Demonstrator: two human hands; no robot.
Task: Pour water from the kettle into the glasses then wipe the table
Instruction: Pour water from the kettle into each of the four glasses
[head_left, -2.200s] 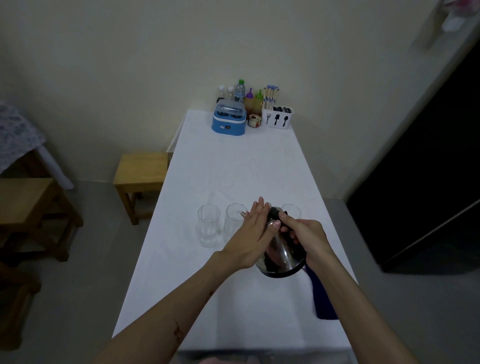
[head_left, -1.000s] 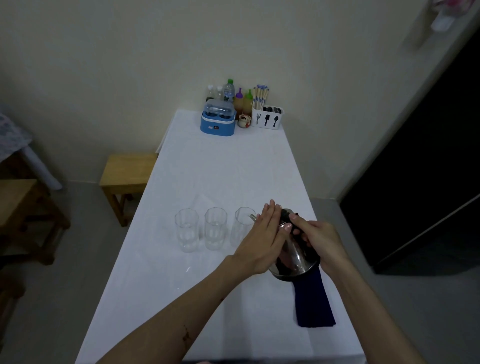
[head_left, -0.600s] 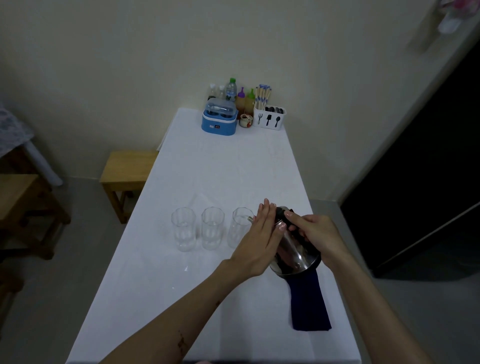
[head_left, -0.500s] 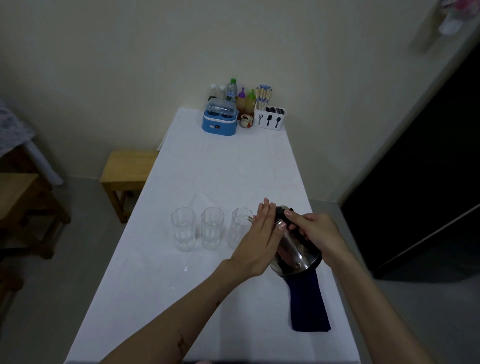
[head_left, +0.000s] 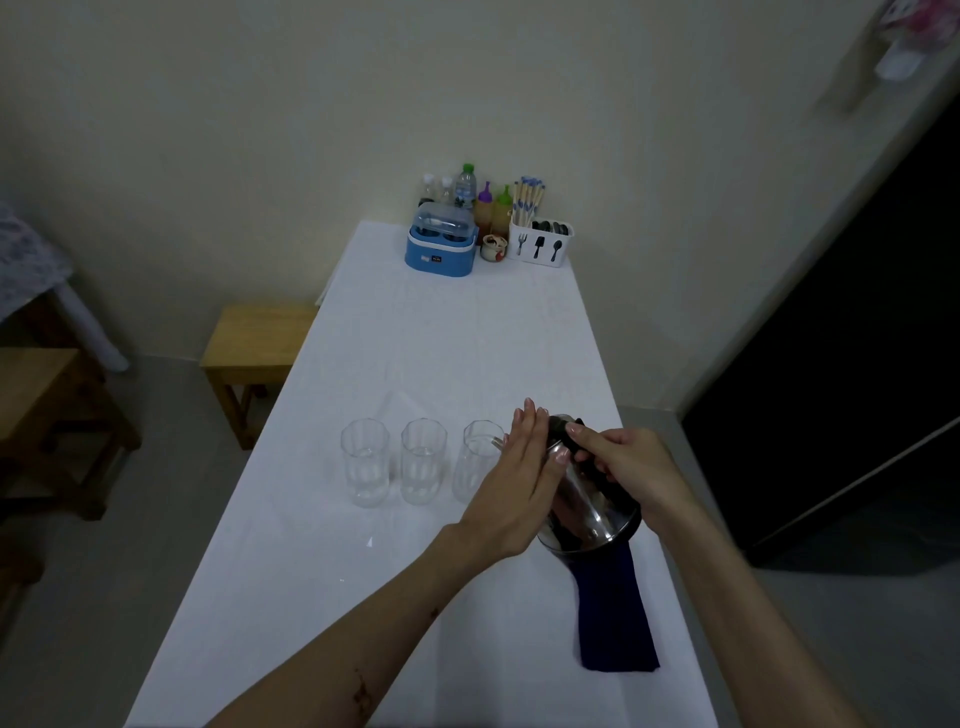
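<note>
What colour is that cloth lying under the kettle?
Dark navy blue; the cloth shows clearly in the head view.

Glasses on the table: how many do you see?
3, standing in one row: left glass, middle glass, and right glass, partly behind the left hand. No others show.

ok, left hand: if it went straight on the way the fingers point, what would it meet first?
The left hand, flat on the kettle, points up-table. Nothing stands in that line before the white caddy at the far end, though depth is unclear.
</note>
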